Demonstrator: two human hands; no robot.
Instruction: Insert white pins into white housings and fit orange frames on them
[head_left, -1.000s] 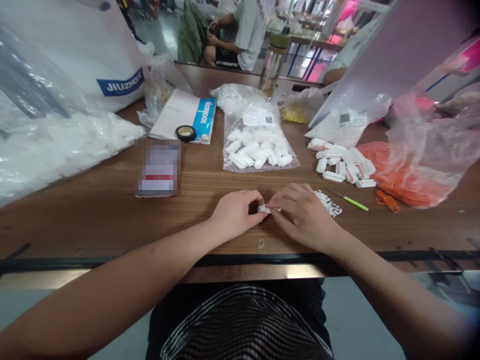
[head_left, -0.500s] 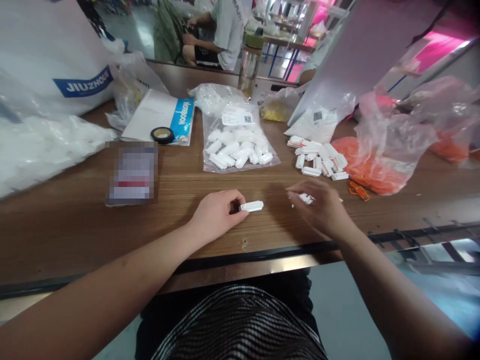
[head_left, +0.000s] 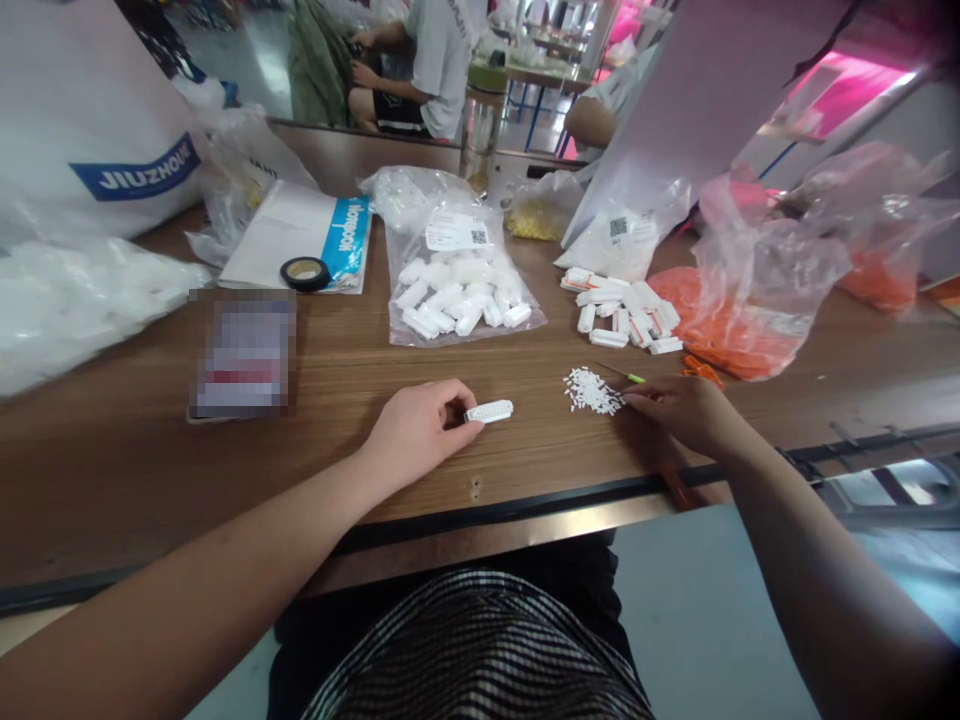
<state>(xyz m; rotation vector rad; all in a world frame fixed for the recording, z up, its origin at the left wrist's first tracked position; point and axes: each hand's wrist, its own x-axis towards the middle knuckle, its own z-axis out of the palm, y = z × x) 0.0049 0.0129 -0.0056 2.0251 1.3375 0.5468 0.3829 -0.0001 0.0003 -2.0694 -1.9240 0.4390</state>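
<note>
My left hand (head_left: 420, 425) pinches one end of a white plastic connector housing (head_left: 491, 411) between thumb and fingers, just above the table; rows of small holes show on its face. At the right edge of a loose pile of tiny white plastic pegs (head_left: 591, 390), my right hand (head_left: 686, 412) has its thumb and fingertips closed together. Whatever is between those fingertips is too small to make out. Just behind the pile lies a thin pointed tool with a yellow-green handle (head_left: 635, 379), close to my right fingers.
Behind are a clear bag of white housings (head_left: 465, 290), loose white housings with orange parts (head_left: 630, 310) and a bag of orange pieces (head_left: 757, 330). Leftward lie a notebook (head_left: 262, 235), black tape roll (head_left: 305, 273) and blurred flat object (head_left: 244, 355). A bottle (head_left: 481, 125) stands behind; people sit beyond.
My right hand has drawn back to the right from over the peg pile, uncovering the pegs and the green-handled tool. My left hand keeps its hold on the housing; the view has shifted slightly.
</note>
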